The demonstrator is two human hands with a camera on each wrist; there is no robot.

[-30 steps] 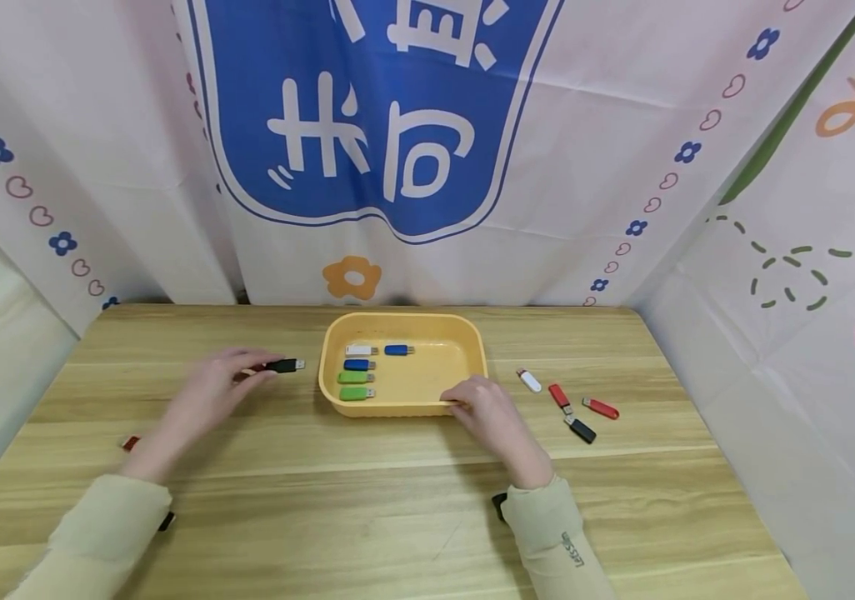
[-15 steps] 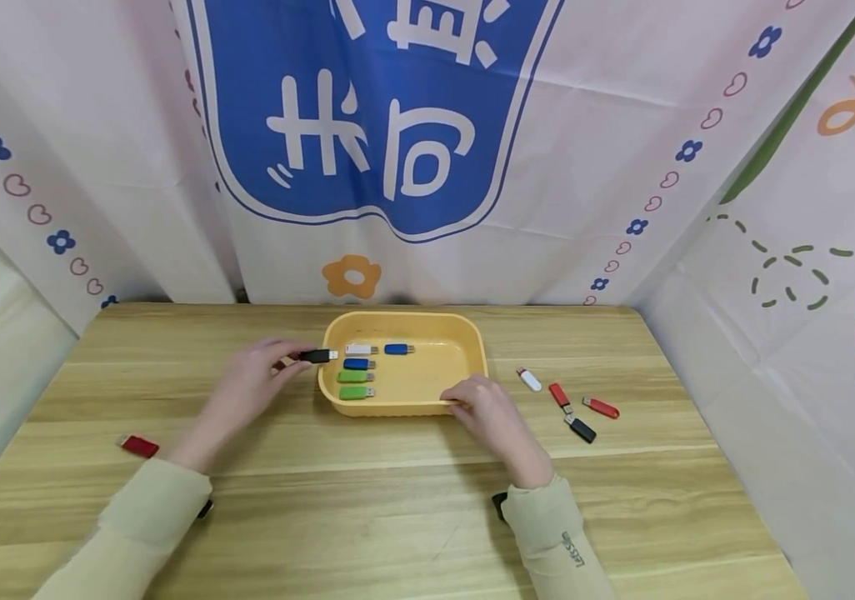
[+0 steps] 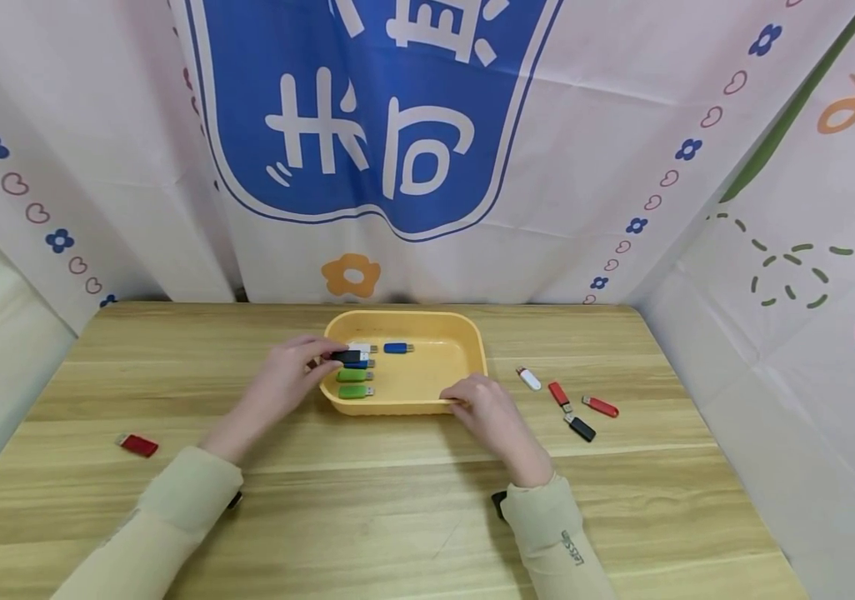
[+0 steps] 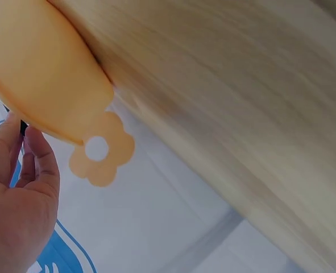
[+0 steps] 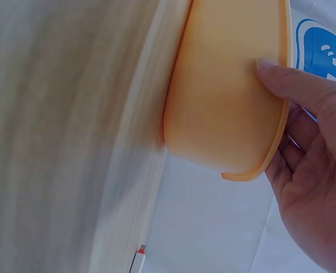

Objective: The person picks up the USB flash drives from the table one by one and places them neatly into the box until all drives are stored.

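Where a white curtain backs the wooden table, large white characters stand sideways on a blue shield. The right sleeve bears small dark lettering, apparently "LetsSlim". The right hand grips the near rim of a yellow tray toward its right end, thumb on the outer wall. The left hand has its fingers pinched on a black USB stick, over the tray's left part. Two blue sticks, two green sticks and a white stick lie inside. Any print on the sticks is too small to read.
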